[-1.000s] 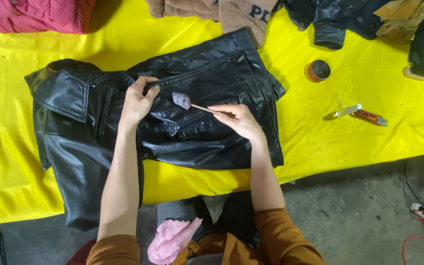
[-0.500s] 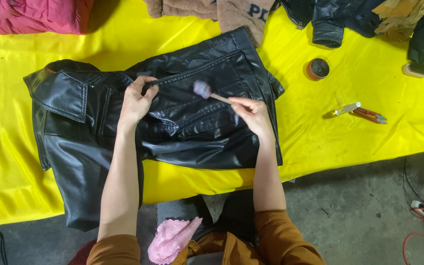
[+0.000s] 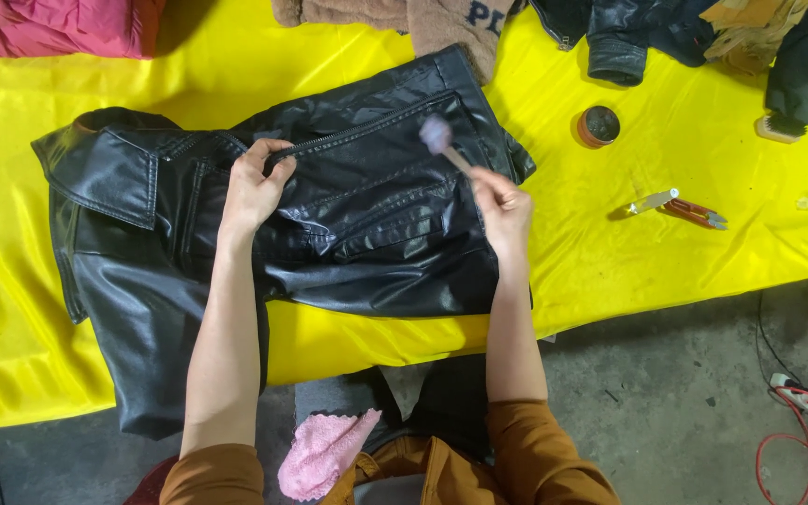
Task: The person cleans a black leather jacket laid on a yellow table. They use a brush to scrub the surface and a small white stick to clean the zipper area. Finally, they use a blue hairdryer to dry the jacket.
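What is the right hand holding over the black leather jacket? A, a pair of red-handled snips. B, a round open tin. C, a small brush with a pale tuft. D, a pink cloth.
C: the right hand grips a thin-handled small brush whose pale tuft sits over the black leather jacket.

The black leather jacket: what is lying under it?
Under the black leather jacket lies a yellow cloth, visible all around it. One sleeve hangs over the cloth's front edge. Whatever is under the jacket's middle is covered. The left hand presses on top of it.
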